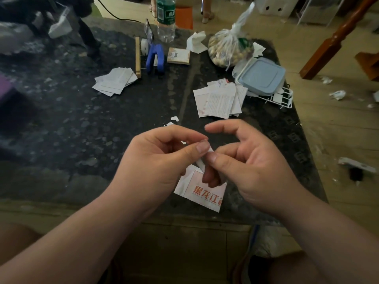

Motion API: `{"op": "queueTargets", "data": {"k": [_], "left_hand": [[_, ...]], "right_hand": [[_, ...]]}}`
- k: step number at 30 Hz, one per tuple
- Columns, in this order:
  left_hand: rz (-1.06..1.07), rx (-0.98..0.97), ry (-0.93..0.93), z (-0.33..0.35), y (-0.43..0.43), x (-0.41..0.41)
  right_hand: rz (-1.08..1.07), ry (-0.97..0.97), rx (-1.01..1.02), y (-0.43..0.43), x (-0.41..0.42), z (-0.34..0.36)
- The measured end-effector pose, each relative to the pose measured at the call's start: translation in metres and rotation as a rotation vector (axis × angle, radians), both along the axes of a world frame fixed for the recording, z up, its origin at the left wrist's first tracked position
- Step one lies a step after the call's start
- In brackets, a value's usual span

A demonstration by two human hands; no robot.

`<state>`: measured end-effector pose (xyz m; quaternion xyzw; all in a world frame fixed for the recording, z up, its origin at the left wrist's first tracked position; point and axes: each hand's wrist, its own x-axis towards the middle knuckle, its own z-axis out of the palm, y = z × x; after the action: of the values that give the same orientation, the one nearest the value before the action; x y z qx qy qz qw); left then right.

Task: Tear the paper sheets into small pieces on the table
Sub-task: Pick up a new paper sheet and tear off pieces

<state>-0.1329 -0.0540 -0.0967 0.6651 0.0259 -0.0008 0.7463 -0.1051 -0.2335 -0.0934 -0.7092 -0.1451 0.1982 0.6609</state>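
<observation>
My left hand and my right hand meet above the near middle of the dark table. Both pinch one small white paper strip between thumb and fingers. Below the hands lies a white paper piece with orange print. Tiny white scraps lie just beyond my left hand. A stack of torn written sheets sits farther back on the right, and another stack of sheets lies at the back left.
At the back stand a plastic bottle, a blue stapler, a wooden strip, a small box, a tied bag of nuts and a blue-lidded container on a white wire rack. Litter dots the floor at right.
</observation>
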Motion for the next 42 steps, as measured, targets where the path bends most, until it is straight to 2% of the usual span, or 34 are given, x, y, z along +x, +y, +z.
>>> {"op": "queueTargets", "data": {"k": [5,10,14,17,19,23,25,27,29,31,35,40,42], "left_hand": [[0.027,-0.105,-0.013,0.005,0.001,-0.001],[0.086,-0.086,0.032,0.0,0.007,-0.004],[0.098,0.003,-0.025,0.003,0.007,-0.004],[0.136,-0.043,0.021,0.005,0.005,-0.003],[0.182,-0.117,0.112,0.005,0.001,-0.002],[0.29,-0.23,0.305,0.002,-0.005,0.007],[0.355,-0.29,0.393,0.001,-0.003,0.017],[0.444,-0.356,0.5,0.0,0.007,0.032],[0.499,-0.373,0.521,-0.004,0.021,0.043],[0.469,-0.319,0.47,-0.008,0.03,0.045],[0.322,-0.206,0.386,-0.007,0.031,0.027],[0.22,-0.173,0.368,-0.003,0.03,0.013],[0.198,-0.14,0.365,-0.001,0.03,0.012]], "right_hand": [[-0.053,-0.019,0.046,0.015,0.0,-0.001],[-0.074,-0.061,0.058,0.023,-0.001,0.002],[-0.079,-0.088,0.067,0.028,-0.002,-0.001],[-0.093,-0.157,0.053,0.03,-0.002,-0.001],[-0.143,-0.316,-0.038,0.034,-0.002,-0.003],[-0.17,-0.862,-0.4,0.04,0.012,-0.014],[-0.133,-1.03,-0.516,0.048,0.012,-0.014],[-0.069,-1.122,-0.526,0.058,0.0,-0.01],[-0.022,-1.076,-0.519,0.057,-0.007,-0.007],[-0.05,-0.929,-0.57,0.04,0.006,-0.004],[-0.197,-0.731,-0.79,0.002,0.037,-0.005],[-0.111,-0.447,-1.069,-0.008,0.042,-0.037],[-0.109,-0.465,-1.125,-0.011,0.042,-0.051]]}}
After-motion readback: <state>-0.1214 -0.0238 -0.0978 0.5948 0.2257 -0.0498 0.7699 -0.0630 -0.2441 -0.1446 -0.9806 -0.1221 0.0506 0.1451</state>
